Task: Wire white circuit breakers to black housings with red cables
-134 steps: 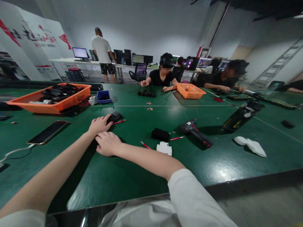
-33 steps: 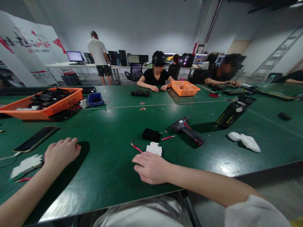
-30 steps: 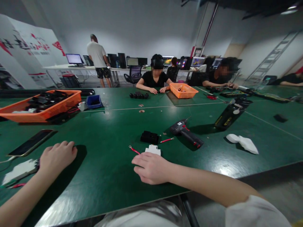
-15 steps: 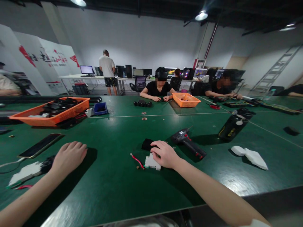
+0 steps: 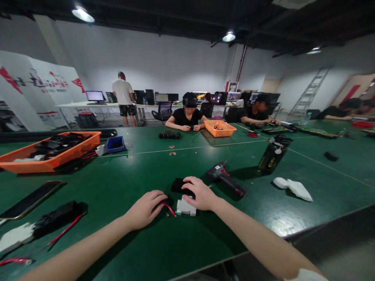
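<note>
My right hand point(image 5: 200, 194) rests over a black block point(image 5: 179, 185), fingers curled across its top and thumb down by a small white circuit breaker point(image 5: 186, 207). The palm hides part of both. From the left, my left hand point(image 5: 146, 209) reaches over the end of a short red cable point(image 5: 170, 208), thumb and fingers apart around it; the fingers cover the cable's far end. A small brass-coloured screw point(image 5: 168, 214) lies just below the cable. Right of my right hand a cordless screwdriver point(image 5: 227, 179) lies on the green table point(image 5: 131, 253).
At left lie a phone point(image 5: 31, 199), another black block point(image 5: 57, 218) with a white breaker point(image 5: 16, 237), and red cables. Beyond are an orange basket point(image 5: 73, 156) and blue bin point(image 5: 115, 144). A black bottle point(image 5: 274, 154) and white object point(image 5: 294, 188) are at right. People sit across.
My left hand has moved right, from beside the left black block to the red cable's end. My right hand stays at the black block. The view has turned slightly right and up.
</note>
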`<state>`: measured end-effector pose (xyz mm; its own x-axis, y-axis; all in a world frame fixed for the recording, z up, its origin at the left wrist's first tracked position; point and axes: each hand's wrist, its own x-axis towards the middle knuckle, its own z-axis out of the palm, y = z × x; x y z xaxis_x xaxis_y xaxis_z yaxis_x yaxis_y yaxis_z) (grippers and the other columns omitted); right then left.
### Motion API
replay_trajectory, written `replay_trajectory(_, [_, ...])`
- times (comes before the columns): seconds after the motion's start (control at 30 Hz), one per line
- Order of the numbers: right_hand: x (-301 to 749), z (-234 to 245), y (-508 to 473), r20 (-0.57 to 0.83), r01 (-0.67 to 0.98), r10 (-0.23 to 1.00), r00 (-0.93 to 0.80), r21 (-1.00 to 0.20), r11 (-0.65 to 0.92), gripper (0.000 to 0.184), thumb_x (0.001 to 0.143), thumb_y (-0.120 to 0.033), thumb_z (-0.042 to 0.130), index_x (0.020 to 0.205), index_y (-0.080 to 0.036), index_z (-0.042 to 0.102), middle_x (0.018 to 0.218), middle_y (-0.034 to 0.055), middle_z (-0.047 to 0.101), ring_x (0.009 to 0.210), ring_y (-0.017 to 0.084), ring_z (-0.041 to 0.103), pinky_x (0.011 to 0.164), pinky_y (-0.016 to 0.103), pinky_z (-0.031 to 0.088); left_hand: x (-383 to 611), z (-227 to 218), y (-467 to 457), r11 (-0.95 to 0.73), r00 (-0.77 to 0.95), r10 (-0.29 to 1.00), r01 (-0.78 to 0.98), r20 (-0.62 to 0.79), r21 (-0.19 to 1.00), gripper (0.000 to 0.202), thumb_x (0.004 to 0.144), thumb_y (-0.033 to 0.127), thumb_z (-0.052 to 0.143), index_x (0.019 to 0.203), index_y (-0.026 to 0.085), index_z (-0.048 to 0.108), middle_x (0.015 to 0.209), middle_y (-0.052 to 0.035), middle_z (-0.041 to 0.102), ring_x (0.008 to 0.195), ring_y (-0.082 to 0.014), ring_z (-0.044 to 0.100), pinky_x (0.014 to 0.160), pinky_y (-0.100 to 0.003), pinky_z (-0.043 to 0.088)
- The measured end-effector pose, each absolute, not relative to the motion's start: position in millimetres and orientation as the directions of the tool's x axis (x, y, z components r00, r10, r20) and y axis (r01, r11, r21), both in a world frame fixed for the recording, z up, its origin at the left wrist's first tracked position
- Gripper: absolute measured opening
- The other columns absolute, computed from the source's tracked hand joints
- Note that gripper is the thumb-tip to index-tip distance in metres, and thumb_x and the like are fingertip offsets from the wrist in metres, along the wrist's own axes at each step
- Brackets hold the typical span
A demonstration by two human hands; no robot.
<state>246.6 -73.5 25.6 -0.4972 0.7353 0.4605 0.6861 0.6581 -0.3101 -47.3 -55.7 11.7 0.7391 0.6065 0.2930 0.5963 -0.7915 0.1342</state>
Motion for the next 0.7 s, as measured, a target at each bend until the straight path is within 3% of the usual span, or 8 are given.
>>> replay_trajectory(0.17, [243.7, 34.6, -82.6, 0.339, 0.646, 0.720, -0.605, -0.319, 0.693, 0.038, 0.087, -0.042, 0.067, 0.120, -0.024, 0.062, 0.139, 0.0108, 0.051, 0.131, 0.030, 0.044, 0.107, 0.053, 0.038, -58.3, 7.8, -51.8, -0.764, 0.741, 0.636, 0.568, 0.213, 0.305, 0.029, 0.098, 0.028, 0.044, 0.124, 0.025, 0.057, 0.127, -0.0078, 0.060, 0.116, -0.0208, 0.057, 0.101, -0.039, 0.049])
replay_trajectory(0.53, [240.3, 37.4, -83.9, 0.251, 0.585, 0.666, -0.702, -0.330, 0.741, 0.060, 0.072, -0.048, 0.080, 0.124, -0.023, 0.061, 0.145, 0.0132, 0.044, 0.138, 0.033, 0.036, 0.112, 0.053, 0.030, -59.8, 12.5, -51.0, -0.779, 0.756, 0.611, 0.523, 0.234, 0.345, 0.017, 0.095, 0.023, 0.048, 0.105, 0.022, 0.061, 0.117, -0.0080, 0.061, 0.110, -0.0207, 0.057, 0.097, -0.037, 0.048])
replay_trajectory(0.7, [239.7, 34.0, -81.3, 0.257, 0.608, 0.680, -0.686, -0.312, 0.731, 0.058, 0.074, -0.047, 0.078, 0.124, -0.023, 0.061, 0.146, 0.0130, 0.045, 0.138, 0.032, 0.036, 0.112, 0.052, 0.030, -59.9, 15.1, -52.3, -0.769, 0.753, 0.619, 0.522, 0.224, 0.368, 0.014, 0.094, 0.023, 0.049, 0.102, 0.022, 0.061, 0.116, -0.0072, 0.062, 0.111, -0.0210, 0.056, 0.097, -0.037, 0.047])
